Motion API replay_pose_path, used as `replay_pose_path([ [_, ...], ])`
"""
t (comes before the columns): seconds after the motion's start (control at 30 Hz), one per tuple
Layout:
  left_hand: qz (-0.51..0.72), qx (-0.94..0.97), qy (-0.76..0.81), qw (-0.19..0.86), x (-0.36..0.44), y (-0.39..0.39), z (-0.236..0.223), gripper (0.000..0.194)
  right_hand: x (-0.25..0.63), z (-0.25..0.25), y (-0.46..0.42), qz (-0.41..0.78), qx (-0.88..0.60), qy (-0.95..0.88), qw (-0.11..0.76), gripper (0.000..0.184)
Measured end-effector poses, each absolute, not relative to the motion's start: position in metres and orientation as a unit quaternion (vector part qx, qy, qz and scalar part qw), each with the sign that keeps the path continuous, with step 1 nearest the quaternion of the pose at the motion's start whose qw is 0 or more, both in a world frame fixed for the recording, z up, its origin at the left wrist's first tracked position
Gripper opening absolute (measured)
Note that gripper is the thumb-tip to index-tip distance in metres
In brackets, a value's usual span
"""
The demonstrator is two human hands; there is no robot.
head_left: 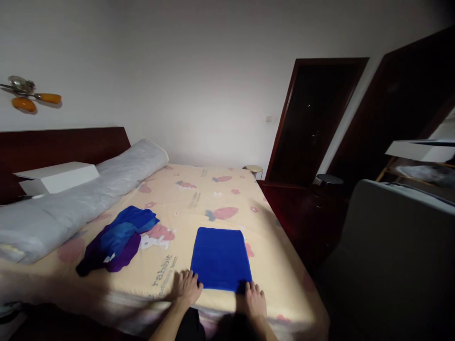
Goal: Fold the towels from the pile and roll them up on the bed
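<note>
A folded blue cloth lies flat on the yellow patterned bed sheet near the bed's front edge. My left hand rests at the cloth's near left corner, fingers stretched out on the sheet and touching the cloth's edge. My right hand lies at the near right corner, fingers flat and reaching the cloth's hem. Neither hand holds anything. To the left lies a crumpled heap of blue and purple clothes.
A long grey bolster runs along the dark wooden headboard, with a white box on it. A dark doorway stands at the back right. A grey upholstered piece is on the right, close to the bed.
</note>
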State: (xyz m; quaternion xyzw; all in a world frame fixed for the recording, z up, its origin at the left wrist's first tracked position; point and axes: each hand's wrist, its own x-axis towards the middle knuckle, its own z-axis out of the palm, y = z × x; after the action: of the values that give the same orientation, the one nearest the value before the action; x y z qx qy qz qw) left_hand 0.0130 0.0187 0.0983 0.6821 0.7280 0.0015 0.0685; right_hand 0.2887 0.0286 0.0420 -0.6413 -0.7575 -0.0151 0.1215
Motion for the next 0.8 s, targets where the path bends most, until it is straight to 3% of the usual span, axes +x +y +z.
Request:
replay_pose_path([
  [0.13,0.002,0.680,0.731,0.054,0.023,0.015,0.100,0.057,0.248,0.038,0.012,0.007,-0.603,-0.790,0.110,0.052],
  [0.33,0.013,0.697,0.716,0.047,0.027,0.012,0.101,0.054,0.198,0.019,-0.002,0.128,-0.524,-0.830,0.138,0.058],
  [0.43,0.035,0.760,0.647,0.047,0.031,0.000,0.088,0.053,0.200,0.011,-0.003,0.153,-0.525,-0.826,0.136,0.058],
  [0.57,0.097,0.836,0.540,0.019,0.040,-0.021,0.056,0.073,0.205,0.020,-0.003,0.171,-0.515,-0.828,0.140,0.056],
  [0.8,0.126,0.812,0.566,-0.059,0.025,-0.025,0.038,0.065,0.272,0.035,0.002,0.172,-0.479,-0.845,0.164,0.050],
])
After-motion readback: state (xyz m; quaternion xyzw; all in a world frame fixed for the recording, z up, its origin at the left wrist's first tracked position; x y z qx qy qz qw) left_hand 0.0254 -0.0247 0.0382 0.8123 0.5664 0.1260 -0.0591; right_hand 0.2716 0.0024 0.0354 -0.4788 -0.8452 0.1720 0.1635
